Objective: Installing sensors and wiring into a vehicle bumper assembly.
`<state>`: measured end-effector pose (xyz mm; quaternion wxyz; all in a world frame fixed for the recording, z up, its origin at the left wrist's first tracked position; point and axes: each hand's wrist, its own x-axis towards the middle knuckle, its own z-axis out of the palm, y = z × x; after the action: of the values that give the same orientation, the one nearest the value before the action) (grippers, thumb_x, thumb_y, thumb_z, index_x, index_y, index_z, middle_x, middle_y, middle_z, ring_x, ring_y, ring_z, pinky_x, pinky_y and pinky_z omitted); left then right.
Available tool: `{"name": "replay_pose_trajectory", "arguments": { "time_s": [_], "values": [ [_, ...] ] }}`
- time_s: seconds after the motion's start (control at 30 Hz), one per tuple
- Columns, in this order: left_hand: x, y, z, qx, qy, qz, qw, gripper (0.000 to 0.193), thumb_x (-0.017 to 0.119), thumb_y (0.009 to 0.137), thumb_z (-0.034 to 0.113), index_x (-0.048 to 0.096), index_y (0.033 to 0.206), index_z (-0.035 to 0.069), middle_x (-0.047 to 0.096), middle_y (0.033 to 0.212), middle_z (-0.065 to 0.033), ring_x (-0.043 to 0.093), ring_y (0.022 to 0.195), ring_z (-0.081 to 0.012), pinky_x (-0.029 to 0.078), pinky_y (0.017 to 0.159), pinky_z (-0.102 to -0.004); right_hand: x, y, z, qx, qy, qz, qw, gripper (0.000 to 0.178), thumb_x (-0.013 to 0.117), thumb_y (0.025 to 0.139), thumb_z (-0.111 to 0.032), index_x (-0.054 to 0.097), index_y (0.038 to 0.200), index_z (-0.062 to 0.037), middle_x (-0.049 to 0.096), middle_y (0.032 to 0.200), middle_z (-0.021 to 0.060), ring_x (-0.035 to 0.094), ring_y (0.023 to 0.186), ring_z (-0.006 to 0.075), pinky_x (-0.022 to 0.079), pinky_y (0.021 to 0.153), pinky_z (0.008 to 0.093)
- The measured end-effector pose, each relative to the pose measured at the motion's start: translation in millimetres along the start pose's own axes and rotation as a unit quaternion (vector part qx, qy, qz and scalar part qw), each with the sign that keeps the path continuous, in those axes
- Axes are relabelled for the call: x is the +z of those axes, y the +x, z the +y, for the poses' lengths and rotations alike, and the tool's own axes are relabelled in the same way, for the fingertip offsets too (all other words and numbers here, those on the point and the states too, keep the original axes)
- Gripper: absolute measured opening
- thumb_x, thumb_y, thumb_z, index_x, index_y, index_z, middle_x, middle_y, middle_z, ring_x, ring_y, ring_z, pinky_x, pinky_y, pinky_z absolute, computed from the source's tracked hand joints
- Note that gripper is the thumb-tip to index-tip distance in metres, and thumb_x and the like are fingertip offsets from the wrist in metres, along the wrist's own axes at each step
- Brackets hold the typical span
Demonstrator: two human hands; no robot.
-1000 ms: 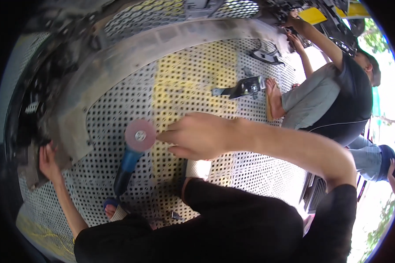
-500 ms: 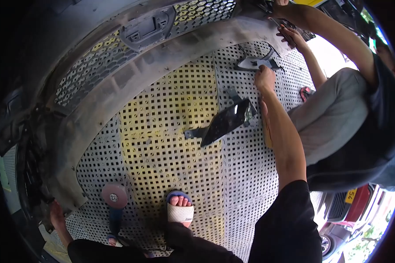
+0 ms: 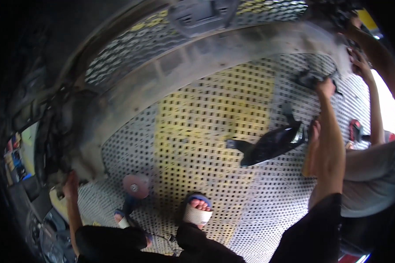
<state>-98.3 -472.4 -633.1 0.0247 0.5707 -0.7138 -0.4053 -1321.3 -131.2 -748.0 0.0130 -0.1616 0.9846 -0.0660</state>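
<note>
A large car bumper (image 3: 166,65) with a mesh grille curves across the upper part of the view. At its lower left end, my left hand (image 3: 71,184) has its fingers closed round the edge, partly hidden and blurred. Stretched far out to the right, my right hand (image 3: 325,89) grips a small dark car part (image 3: 310,79), blurred by motion, below the bumper's right end. Nearer to me, a glossy black lamp-like part (image 3: 272,145) with bracket tabs lies on the floor, just left of a bare foot (image 3: 311,151).
A co-worker crouches at the right, with a hand (image 3: 360,63) at the bumper's right end. An angle grinder with a pinkish disc (image 3: 136,186) rests near my sandalled foot (image 3: 198,210). A red-and-black object (image 3: 355,130) sits by the co-worker. The floor is perforated grating (image 3: 197,127).
The view has swung left, so the scene sits further right and is blurred. The part in my right hand has tipped; its light grey face no longer shows. Both hands keep their places.
</note>
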Motion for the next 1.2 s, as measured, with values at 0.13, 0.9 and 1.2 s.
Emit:
{"name": "replay_pose_trajectory", "arguments": {
  "time_s": [0.13,0.9,1.2],
  "values": [
    [45,17,17,-0.082,-0.385,0.036,0.918,0.048,0.035,0.109,0.019,0.037,0.150,-0.007,0.040,0.156,-0.0173,0.037,0.146,-0.0294,0.031,0.122,-0.0413,-20,-3,-5,0.078,-0.055,0.051,0.994,0.042,0.072,0.084,-0.037,0.072,0.112,-0.0050,0.069,0.116,0.0257,0.067,0.111,0.0402,0.054,0.095,0.0470],
    [88,8,141,0.016,-0.153,0.209,0.966,0.033,0.056,0.105,0.024,0.069,0.112,-0.007,0.074,0.096,-0.0076,0.068,0.083,-0.0106,0.055,0.077,-0.0258,-203,-491,-330,-0.342,0.422,-0.400,0.738,0.016,0.061,0.099,-0.002,0.062,0.112,0.0060,0.068,0.089,0.0096,0.067,0.072,0.0116,0.054,0.063,0.0236],
    [98,25,108,0.101,-0.343,0.181,0.916,0.029,0.060,0.104,0.018,0.067,0.113,-0.008,0.074,0.103,-0.0126,0.068,0.084,-0.0137,0.056,0.082,-0.0279,-139,-712,-484,-0.683,0.281,-0.305,0.601,0.015,0.069,0.089,-0.008,0.067,0.096,0.0045,0.070,0.078,0.0133,0.069,0.065,0.0251,0.053,0.057,0.0354]
  ]
}}
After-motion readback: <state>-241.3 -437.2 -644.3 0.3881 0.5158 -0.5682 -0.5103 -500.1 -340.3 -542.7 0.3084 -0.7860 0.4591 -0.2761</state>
